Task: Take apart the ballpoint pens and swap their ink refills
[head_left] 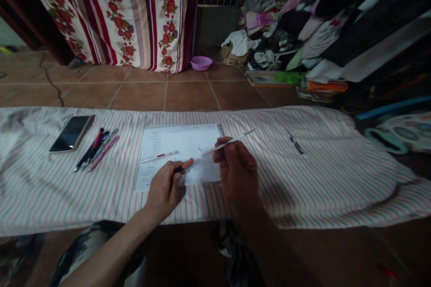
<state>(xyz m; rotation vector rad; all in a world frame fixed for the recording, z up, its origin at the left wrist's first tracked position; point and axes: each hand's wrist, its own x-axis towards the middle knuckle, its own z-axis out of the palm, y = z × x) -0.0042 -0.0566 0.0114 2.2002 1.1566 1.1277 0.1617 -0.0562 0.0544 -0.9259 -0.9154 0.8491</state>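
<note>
My left hand (164, 186) is closed around a dark pen barrel (186, 166) with an orange end, which points up and to the right. Between the fingertips of my right hand (238, 168) is a thin, whitish pen refill (244, 135), held slantwise with its narrow tip towards the upper right. Both hands are over a spiral notebook (188, 136) with a white page. On that page, left of my hands, lies a white pen (159, 156) with a red mark. A small thin piece (200, 149) shows near the refill's lower end, too blurred to identify.
A striped cloth (323, 179) covers the low surface. On it, a phone (72, 133) and several pens (101, 148) lie at left, and a black-and-white pen (297, 146) at right. Beyond are a tiled floor (144, 92), a purple basin (201, 63) and heaped clothes (292, 27).
</note>
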